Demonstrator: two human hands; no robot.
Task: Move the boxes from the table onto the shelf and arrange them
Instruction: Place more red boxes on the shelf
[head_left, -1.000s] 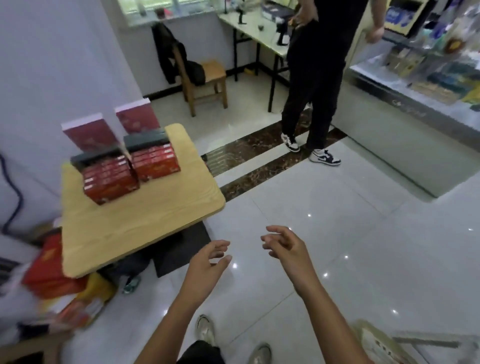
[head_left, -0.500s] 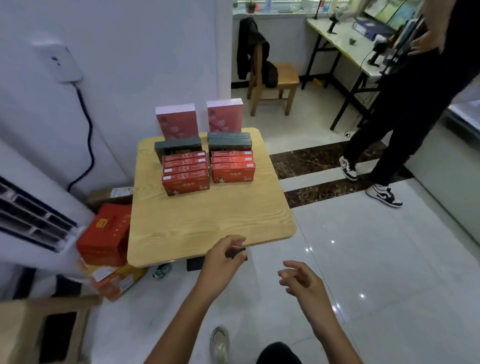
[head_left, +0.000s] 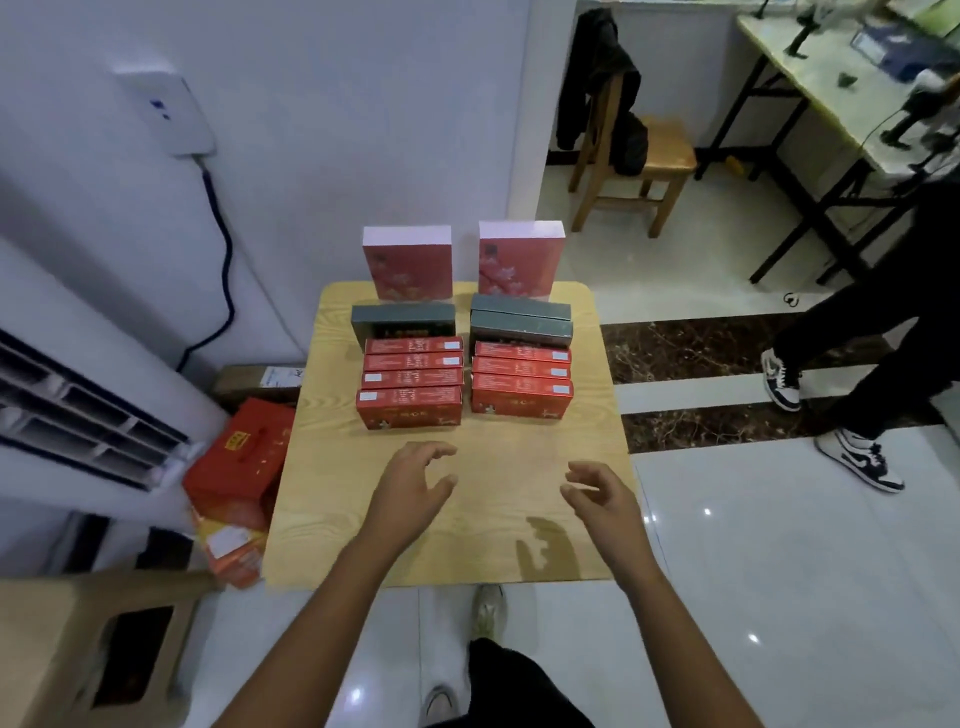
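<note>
pale wood grain covers the square worktop (head_left: 587, 519) in the middle of the frame. all the boxes sit on its far half, in two columns with a gap between them. the left red boxes (head_left: 410, 384), four of them, lie packed edge to edge, and the right red boxes (head_left: 522, 379), three of them, lie the same way. behind them are the left green box (head_left: 402, 319) and the right green boxes (head_left: 522, 319), two together. at the far edge the left pink-topped box (head_left: 407, 265) and the right pink-topped box (head_left: 521, 260) stand upright, apart from each other.

both hands are over the bare near half of the worktop. the left hand (head_left: 410, 488) is just short of the nearest red box, not touching it, fingers spread and loosely curled, holding nothing. the right hand (head_left: 605, 499), near the worktop's right edge, is likewise loose and empty, and its shadow falls on the wood below.

a red carton (head_left: 239, 462) lies on the floor at the left. a wooden chair (head_left: 649, 166) draped with a dark jacket (head_left: 602, 88) stands at the upper right, and another person's legs (head_left: 857, 338) are at the right edge.
</note>
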